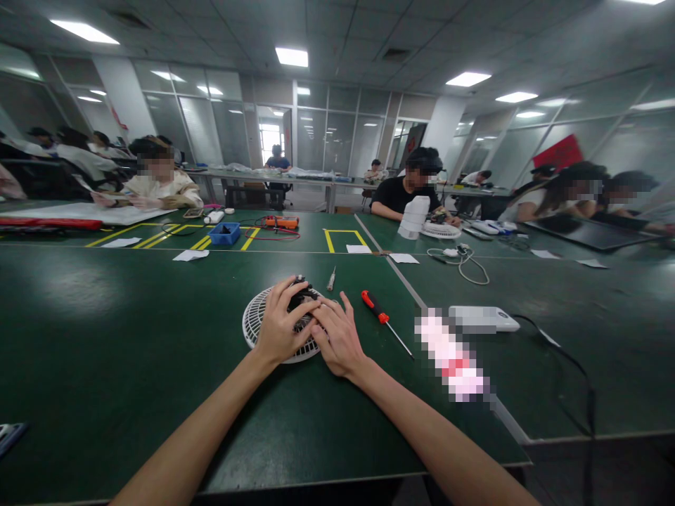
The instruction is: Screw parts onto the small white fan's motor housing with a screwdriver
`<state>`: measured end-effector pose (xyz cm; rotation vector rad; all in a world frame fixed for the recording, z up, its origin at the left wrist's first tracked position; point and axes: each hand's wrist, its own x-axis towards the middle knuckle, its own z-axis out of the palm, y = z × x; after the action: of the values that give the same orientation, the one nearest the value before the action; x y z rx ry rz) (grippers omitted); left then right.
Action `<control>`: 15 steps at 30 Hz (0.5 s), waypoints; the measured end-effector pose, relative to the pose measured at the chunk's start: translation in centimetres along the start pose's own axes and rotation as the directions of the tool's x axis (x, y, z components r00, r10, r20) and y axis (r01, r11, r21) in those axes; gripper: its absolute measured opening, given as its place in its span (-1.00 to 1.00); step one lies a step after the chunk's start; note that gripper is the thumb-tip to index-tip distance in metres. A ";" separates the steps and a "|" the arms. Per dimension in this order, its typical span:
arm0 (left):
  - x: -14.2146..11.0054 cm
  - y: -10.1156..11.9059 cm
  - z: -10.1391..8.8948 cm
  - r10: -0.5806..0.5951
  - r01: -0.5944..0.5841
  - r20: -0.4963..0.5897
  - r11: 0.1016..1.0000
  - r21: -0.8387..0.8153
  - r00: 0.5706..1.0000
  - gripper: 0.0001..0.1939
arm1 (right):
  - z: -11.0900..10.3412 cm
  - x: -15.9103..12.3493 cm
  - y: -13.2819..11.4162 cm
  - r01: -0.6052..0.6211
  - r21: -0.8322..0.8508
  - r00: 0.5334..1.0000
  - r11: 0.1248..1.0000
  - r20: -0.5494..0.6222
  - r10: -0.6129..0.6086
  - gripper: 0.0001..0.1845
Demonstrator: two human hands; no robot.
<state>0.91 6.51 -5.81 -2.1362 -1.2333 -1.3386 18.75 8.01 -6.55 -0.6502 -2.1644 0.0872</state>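
Note:
A round white fan grille (254, 320) lies on the green table, with a black part (301, 287) over its middle, perhaps the fan's motor. My left hand (282, 320) curves over the grille's left side, its fingers closed around the black part. From the right, my right hand (340, 336) reaches in with bent fingers that meet the left fingertips at the same part. What lies under the fingertips is hidden. A red-and-black screwdriver (375, 307) lies to the right of the hands. Just beyond the grille is a small pale, pointed tool (331, 279).
To the right lie a white device (482, 319) with a black cable (564, 358) and a blurred-out object (448, 355). Farther back are a blue bin (225, 233), an orange meter (281, 223) and a white cable (469, 267). Another person (408, 186) works across the table.

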 end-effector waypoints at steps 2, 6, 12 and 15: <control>0.0 0.1 0.0 0.005 -0.006 -0.024 1.000 -0.012 1.000 -0.76 | 0.0 0.0 0.0 0.000 -0.004 1.000 1.000 0.010 0.000 -0.57; 0.1 0.2 0.0 -0.020 0.019 -0.040 0.999 -0.029 0.999 -0.79 | 0.0 0.0 0.0 0.005 -0.005 1.000 1.000 0.025 -0.005 -0.57; 0.1 0.3 0.0 0.006 -0.007 -0.085 1.000 -0.017 0.996 -0.84 | 0.1 -0.2 0.0 0.040 0.016 0.999 0.999 0.025 -0.040 -0.58; 0.1 0.3 0.1 0.070 -0.074 -0.153 0.997 -0.016 0.986 -0.88 | 0.1 -0.2 -0.1 0.051 0.030 0.998 0.998 0.032 -0.052 -0.59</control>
<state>1.20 6.44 -5.76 -2.0292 -1.0766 -1.4600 18.74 7.89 -6.70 -0.5797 -2.2055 0.1023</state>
